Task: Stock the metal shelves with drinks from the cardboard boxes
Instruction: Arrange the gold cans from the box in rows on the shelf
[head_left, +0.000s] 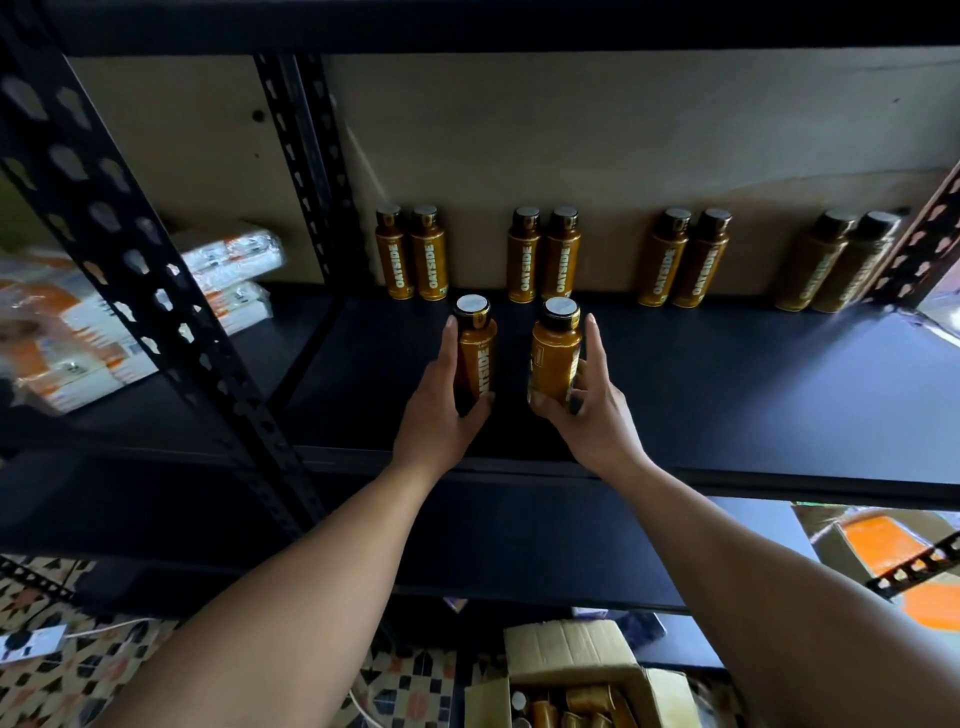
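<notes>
Standing bottles (475, 358) (553, 356), seemingly, inside both hands (436, 421) (597, 415).

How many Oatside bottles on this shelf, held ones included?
10. Four pairs of Oatside bottles along the back; one in the left hand, one in the right hand. More lie in the cardboard box below.

1. Far left: a stack of white-and-orange plastic-wrapped packs (78, 322). Pretty blurry, can't read the print.
2. At the back there's a plain beige wall panel (623, 130) with a few dark specks on it.
3. Down below, a tiled floor (104, 670) in a black, cream and reddish geometric pattern.
4. Bottom left on that floor: a white plug block (31, 643) with a thin white cable (111, 626) running off to the right.
</notes>
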